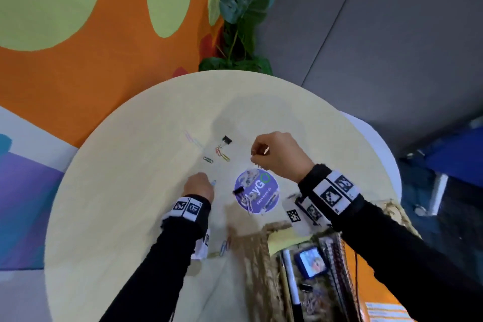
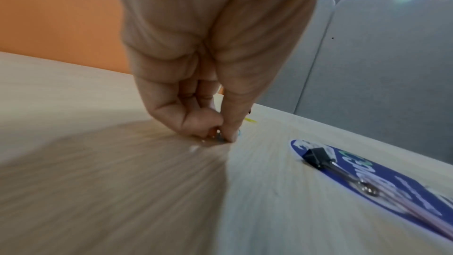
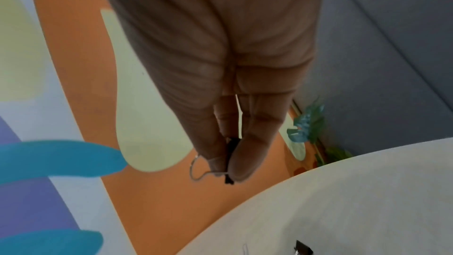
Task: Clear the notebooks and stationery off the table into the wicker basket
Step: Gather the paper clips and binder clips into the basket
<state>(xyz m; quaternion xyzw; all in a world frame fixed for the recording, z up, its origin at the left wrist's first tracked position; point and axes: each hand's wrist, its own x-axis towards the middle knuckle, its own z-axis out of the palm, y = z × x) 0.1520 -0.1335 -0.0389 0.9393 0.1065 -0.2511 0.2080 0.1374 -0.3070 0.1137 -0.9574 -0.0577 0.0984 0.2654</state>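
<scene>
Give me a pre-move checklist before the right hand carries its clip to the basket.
1. Right hand pinches black binder clip: ok.
2. Clip lifted off the round table: ok.
3. Wicker basket open, within reach at the near edge: ok.
4. Left hand pinching a paper clip on the table: ok; lifted: not ok.
5. Table cleared: not ok, binder clip and coloured paper clips remain.
</scene>
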